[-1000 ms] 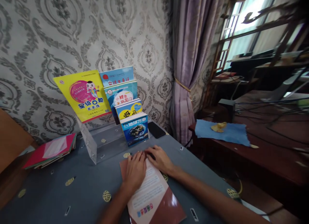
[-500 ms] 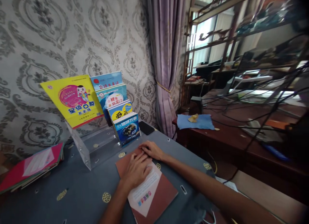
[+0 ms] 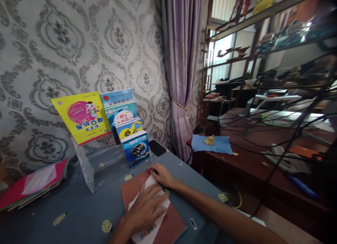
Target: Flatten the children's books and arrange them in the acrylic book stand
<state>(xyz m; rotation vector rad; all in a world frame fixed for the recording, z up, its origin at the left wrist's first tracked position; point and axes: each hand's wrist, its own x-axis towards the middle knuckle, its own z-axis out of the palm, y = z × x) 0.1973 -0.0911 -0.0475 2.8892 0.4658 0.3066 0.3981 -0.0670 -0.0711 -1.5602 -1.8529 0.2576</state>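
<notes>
A brown booklet (image 3: 171, 217) with a white diagonal band and colourful lettering lies on the dark grey tablecloth, below the bookstand. My left hand (image 3: 147, 205) rests on its cover, palm down with the fingers spread, hiding much of the band and part of the lettering. At the booklet's far right corner is my right hand (image 3: 162, 174). Its fingers are bent close together on the corner, and the fingertips are partly hidden. Both forearms reach in from the near side.
A clear acrylic stand (image 3: 88, 177) holds a yellow workbook (image 3: 81, 117) and several blue books (image 3: 135, 151). A black phone (image 3: 157, 147) lies beside it. Pink-covered books (image 3: 34, 182) are stacked at left. On a dark red desk (image 3: 207, 156) lie a blue cloth (image 3: 198, 143) and cables.
My left hand has slid down the cover, away from my right hand, which stays at the far corner. More of the band's upper end shows. The view has tilted slightly upward.
</notes>
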